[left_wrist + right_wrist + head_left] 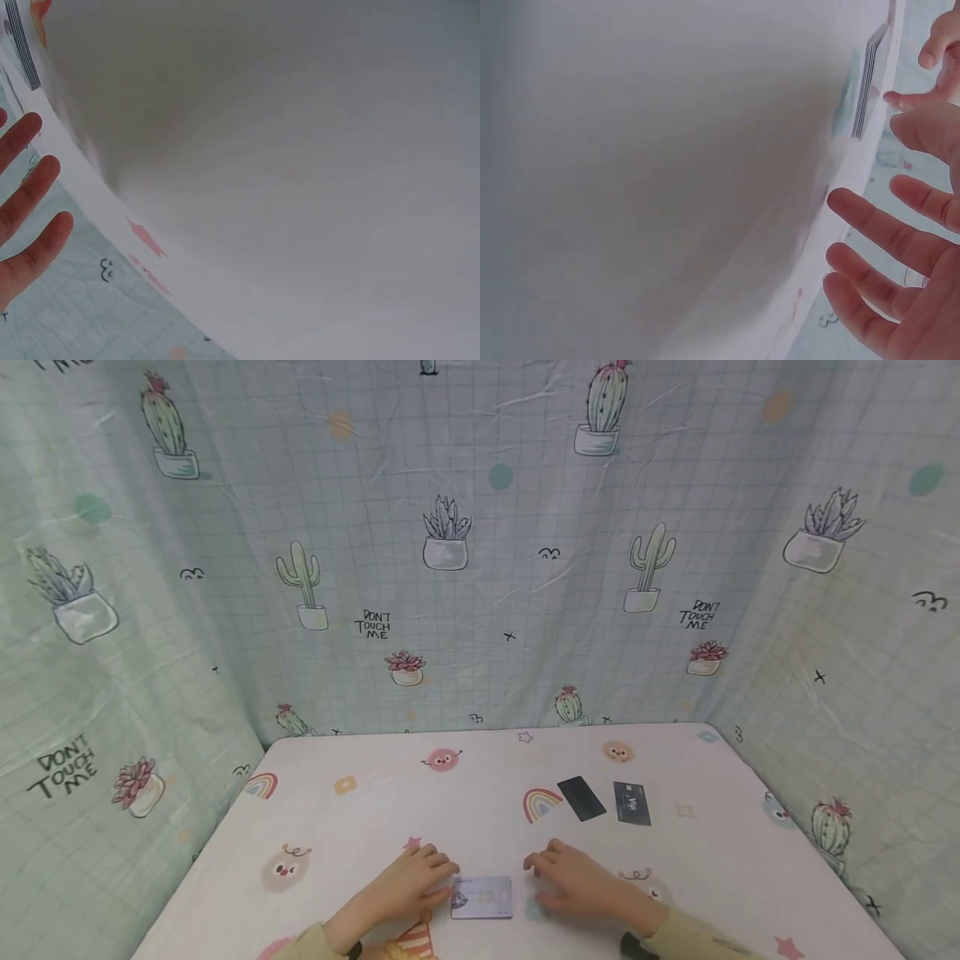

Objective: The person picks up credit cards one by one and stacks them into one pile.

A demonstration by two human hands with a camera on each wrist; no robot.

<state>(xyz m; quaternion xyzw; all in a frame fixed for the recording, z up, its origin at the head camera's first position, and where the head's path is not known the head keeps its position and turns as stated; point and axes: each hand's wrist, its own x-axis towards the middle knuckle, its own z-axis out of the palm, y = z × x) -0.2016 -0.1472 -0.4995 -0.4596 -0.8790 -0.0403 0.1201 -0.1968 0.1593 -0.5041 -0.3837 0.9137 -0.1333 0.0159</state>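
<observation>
A small stack of pale cards point(482, 897) lies squared up near the front of the table, its layered edges point(868, 90) showing in the right wrist view. My left hand point(411, 883) is just left of the stack, its thumb tip right at the left edge and its fingers loosely bent. On the other side, a short gap separates my right hand point(581, 883) from the stack. In the right wrist view the fingers point(877, 225) of the right hand are spread and hold nothing. The left wrist view has the left hand's relaxed fingers point(34, 195) at its edge.
Farther back on the right lie a plain black card point(581, 798) and a dark card marked "Vip" point(632, 803), side by side. A pink-white printed cloth point(360, 827) covers the table. Cactus-patterned curtains point(502, 610) enclose the back and both sides.
</observation>
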